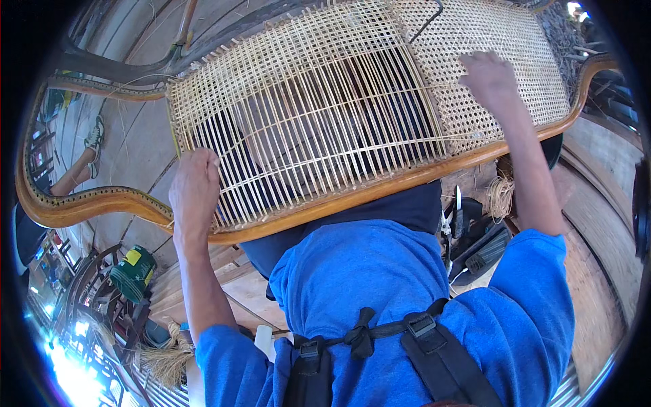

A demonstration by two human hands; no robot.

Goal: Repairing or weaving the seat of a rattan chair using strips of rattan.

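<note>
A curved wooden chair frame [380, 190] lies across my lap, its panel filled with cane weaving [305, 115]. The left part is open lattice; the right part is finished fine mesh [488, 61]. My left hand [195, 190] rests on the lattice near the frame's lower left rail, its fingers curled on the strands. My right hand [489, 76] lies on the fine mesh at the upper right with its fingers bent down on the cane. Whether either hand pinches a single strand is not visible.
A coil of loose cane [500, 197] and several hand tools with dark handles [468, 237] lie to my right. A green reel [133, 271] and a straw bundle [166, 359] sit at lower left. Another person's leg and shoe [91, 142] show at far left.
</note>
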